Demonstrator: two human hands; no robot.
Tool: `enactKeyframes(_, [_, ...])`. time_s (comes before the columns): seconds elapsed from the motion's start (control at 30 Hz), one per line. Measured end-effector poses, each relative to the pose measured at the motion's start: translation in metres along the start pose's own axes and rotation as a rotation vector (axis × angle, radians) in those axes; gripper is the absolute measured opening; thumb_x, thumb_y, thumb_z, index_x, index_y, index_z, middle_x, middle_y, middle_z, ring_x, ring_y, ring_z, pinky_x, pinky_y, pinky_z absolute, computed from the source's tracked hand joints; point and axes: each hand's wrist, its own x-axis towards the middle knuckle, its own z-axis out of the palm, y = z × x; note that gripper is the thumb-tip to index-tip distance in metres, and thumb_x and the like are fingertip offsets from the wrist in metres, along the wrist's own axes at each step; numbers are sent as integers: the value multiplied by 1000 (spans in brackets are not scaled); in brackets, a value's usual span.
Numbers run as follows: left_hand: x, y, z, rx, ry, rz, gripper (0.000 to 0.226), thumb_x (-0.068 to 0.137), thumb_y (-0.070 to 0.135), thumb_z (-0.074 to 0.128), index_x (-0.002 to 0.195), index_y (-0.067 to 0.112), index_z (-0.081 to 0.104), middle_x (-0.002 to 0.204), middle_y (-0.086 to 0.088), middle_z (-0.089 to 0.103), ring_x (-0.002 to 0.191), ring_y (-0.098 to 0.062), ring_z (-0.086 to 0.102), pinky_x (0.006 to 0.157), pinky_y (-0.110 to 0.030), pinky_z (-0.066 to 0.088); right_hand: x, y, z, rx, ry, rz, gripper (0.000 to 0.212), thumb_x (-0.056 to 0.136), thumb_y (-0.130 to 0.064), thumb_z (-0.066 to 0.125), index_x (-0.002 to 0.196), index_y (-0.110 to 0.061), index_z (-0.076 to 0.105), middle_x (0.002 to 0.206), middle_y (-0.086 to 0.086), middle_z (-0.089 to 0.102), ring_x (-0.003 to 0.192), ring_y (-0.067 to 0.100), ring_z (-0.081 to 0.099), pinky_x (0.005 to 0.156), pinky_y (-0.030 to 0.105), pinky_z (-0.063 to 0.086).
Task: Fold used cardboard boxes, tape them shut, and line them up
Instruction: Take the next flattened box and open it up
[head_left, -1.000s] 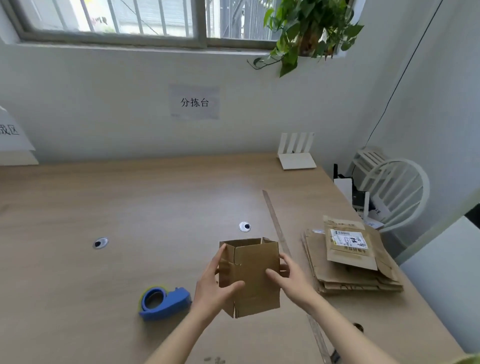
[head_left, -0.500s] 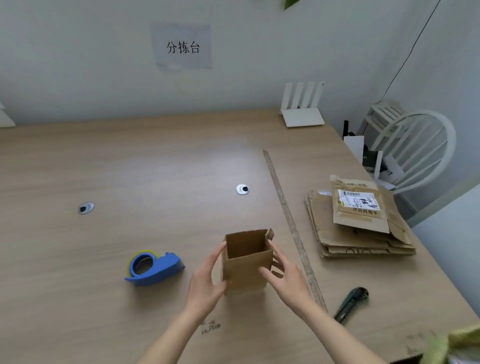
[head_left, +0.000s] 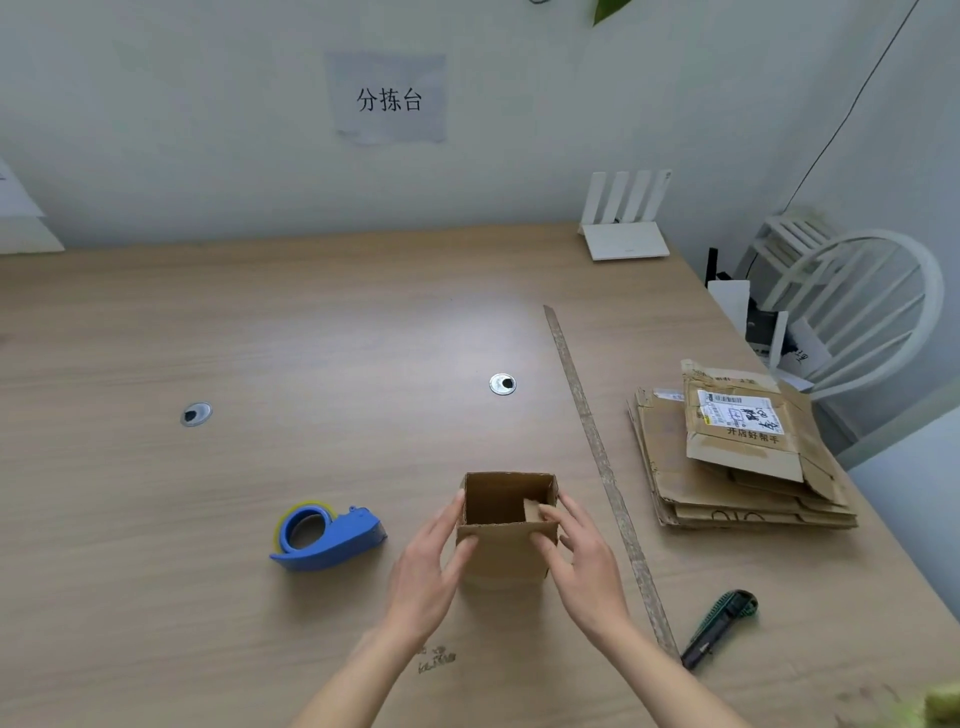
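Observation:
A small brown cardboard box (head_left: 503, 551) stands upright on the wooden table (head_left: 260, 338), its top open toward me. My left hand (head_left: 431, 566) holds its left side, thumb on the near face. My right hand (head_left: 579, 558) holds the right side, its fingers pressing a small flap inward at the top right corner. A blue tape dispenser (head_left: 324, 535) lies to the left of the box. A stack of flattened cardboard boxes (head_left: 727, 467) lies to the right, the top one bearing a shipping label.
A long worn ruler (head_left: 597, 457) runs across the table right of the box. A green utility knife (head_left: 719, 626) lies near the front right. A white router (head_left: 623, 218) stands by the wall, and a white chair (head_left: 857, 312) is beyond the table's right edge.
The box has come down from mid-air onto the table and stands upright. My right hand's fingers now push a flap inward at the top. The camera tilted downward.

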Motion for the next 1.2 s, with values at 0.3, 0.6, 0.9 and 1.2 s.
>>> enactKeyframes(0.3, [-2, -2, 6, -66, 8, 8, 57, 96, 56, 52, 149, 47, 36, 144, 29, 47, 129, 13, 43, 105, -24, 43, -7, -6, -7, -216, -151, -62, 52, 98, -53, 56, 147, -40, 47, 142, -24, 53, 130, -3, 49, 108, 24, 42])
enactKeyframes(0.6, [1, 1, 6, -22, -9, 28, 49, 98, 56, 46, 146, 52, 38, 140, 32, 48, 127, 9, 46, 98, -31, 50, 2, -18, -16, -209, -238, 44, 59, 99, -62, 43, 153, -39, 35, 141, -22, 56, 130, 1, 51, 105, 27, 42])
enactKeyframes(0.9, [1, -3, -4, 104, -92, 40, 46, 100, 58, 41, 144, 50, 43, 151, 23, 40, 137, 2, 39, 107, -21, 36, 19, -22, -23, -180, -335, 116, 78, 80, -71, 49, 152, -50, 25, 131, -35, 53, 124, 2, 48, 103, 35, 42])
enactKeyframes(1.2, [22, 5, 0, 196, -61, -21, 28, 99, 49, 52, 125, 40, 49, 124, 23, 55, 105, -8, 61, 80, -30, 51, 18, -15, -22, -236, -143, 46, 35, 94, -42, 65, 120, -49, 42, 113, -27, 63, 105, 2, 65, 87, 34, 54])
